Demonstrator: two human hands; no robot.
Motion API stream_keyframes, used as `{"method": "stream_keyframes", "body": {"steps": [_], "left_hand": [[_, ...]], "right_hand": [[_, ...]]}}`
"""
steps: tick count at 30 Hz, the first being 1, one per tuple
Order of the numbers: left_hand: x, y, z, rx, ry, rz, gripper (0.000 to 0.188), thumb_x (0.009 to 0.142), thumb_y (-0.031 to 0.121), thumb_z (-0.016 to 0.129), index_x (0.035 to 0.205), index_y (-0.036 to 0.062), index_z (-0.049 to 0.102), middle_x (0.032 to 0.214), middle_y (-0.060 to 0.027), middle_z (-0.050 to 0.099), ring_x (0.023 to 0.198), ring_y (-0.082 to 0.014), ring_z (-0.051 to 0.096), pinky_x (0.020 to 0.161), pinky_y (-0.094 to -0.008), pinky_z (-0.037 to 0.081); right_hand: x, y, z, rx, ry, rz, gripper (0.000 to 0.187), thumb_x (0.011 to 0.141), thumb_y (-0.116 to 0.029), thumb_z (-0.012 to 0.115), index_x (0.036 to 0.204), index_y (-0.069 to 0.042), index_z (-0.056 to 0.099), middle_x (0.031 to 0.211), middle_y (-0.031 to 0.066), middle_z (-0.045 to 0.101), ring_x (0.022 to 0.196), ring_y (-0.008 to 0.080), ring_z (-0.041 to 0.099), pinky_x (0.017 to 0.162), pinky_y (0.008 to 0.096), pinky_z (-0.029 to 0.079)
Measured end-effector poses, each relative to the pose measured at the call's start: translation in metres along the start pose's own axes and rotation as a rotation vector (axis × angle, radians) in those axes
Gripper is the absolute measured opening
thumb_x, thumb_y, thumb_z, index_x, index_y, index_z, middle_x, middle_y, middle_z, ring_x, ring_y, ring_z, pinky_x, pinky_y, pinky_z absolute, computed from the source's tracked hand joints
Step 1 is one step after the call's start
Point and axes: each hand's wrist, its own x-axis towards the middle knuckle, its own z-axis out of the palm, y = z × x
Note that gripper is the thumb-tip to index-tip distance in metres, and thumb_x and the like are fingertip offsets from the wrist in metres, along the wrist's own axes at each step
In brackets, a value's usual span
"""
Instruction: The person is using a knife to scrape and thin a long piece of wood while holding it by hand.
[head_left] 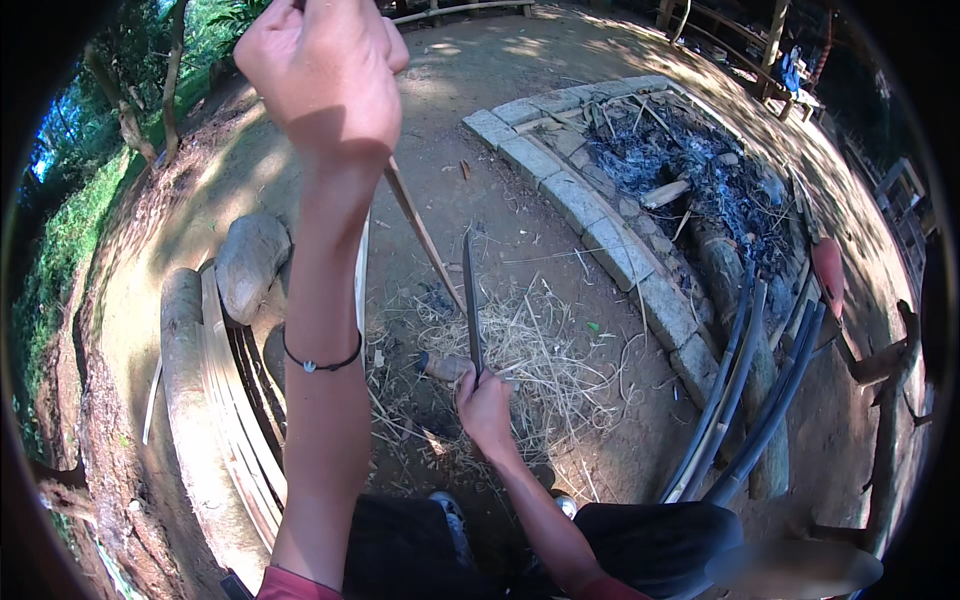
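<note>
My left hand (325,85) is raised high at the top of the view, closed in a fist. A long, thin wooden strip (425,235), possibly split bamboo, slants down from behind its wrist; the grip itself is hidden. Low in the middle, my right hand (486,412) is wrapped round the handle of a machete (473,300). Its long dark blade points away from me, close beside the strip's lower end. A short round piece of wood (445,367) with a dark end lies by my right hand. Pale shavings (560,370) are scattered on the ground beneath.
At right, a stone border (600,225) surrounds ash and charred wood (690,165). Dark poles (740,400) lean near its front. On the left are a log (185,370), long split strips (235,400) and a large rounded stone (252,268). My knees and shoes are at the bottom.
</note>
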Motion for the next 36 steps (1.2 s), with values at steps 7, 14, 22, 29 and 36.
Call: {"method": "stream_keyframes", "body": {"steps": [7, 14, 22, 29, 36], "left_hand": [[0.000, 0.013, -0.011, 0.377, 0.163, 0.115, 0.027, 0.099, 0.013, 0.055, 0.073, 0.0093, 0.050, 0.049, 0.0046, 0.035, 0.037, -0.0060, 0.029, 0.036, -0.0258, 0.025], [0.001, 0.036, 0.001, 0.435, 0.042, 0.207, 0.027, 0.099, 0.013, 0.054, 0.073, 0.0108, 0.052, 0.049, 0.0049, 0.036, 0.038, -0.0058, 0.031, 0.035, -0.0253, 0.025], [0.002, 0.014, -0.018, 0.373, 0.081, 0.156, 0.029, 0.099, 0.012, 0.054, 0.070, 0.0110, 0.052, 0.052, 0.0057, 0.039, 0.037, -0.0050, 0.032, 0.034, -0.0243, 0.026], [-0.003, 0.002, -0.014, 0.219, 0.096, 0.021, 0.018, 0.103, 0.016, 0.049, 0.089, 0.0052, 0.053, 0.061, 0.0016, 0.040, 0.045, -0.0072, 0.037, 0.038, -0.0233, 0.030], [-0.012, 0.010, 0.003, -0.007, -0.190, -0.237, 0.022, 0.107, 0.019, 0.040, 0.091, 0.0045, 0.048, 0.059, 0.0020, 0.038, 0.042, -0.0075, 0.035, 0.034, -0.0209, 0.030]], "right_hand": [[0.006, -0.014, -0.016, -0.029, -0.074, -0.023, 0.025, 0.098, -0.010, 0.055, 0.086, 0.010, 0.064, 0.060, 0.0285, 0.059, 0.058, 0.0454, 0.064, 0.048, 0.0487, 0.045], [-0.013, -0.046, 0.010, 0.051, -0.085, -0.058, 0.022, 0.099, -0.009, 0.052, 0.092, 0.009, 0.064, 0.060, 0.0272, 0.058, 0.056, 0.0439, 0.063, 0.050, 0.0489, 0.045], [0.020, 0.020, -0.008, -0.044, -0.101, 0.031, 0.031, 0.097, -0.015, 0.058, 0.080, 0.011, 0.064, 0.062, 0.0299, 0.060, 0.060, 0.0456, 0.065, 0.055, 0.0493, 0.049], [0.004, -0.062, -0.054, -0.042, -0.137, -0.063, 0.030, 0.100, -0.012, 0.054, 0.082, 0.009, 0.064, 0.054, 0.0207, 0.057, 0.046, 0.0341, 0.061, 0.045, 0.0407, 0.040], [-0.009, -0.082, -0.055, 0.120, -0.090, -0.088, 0.026, 0.102, -0.010, 0.050, 0.090, 0.009, 0.062, 0.051, 0.0179, 0.054, 0.043, 0.0292, 0.058, 0.042, 0.0407, 0.037]]}}
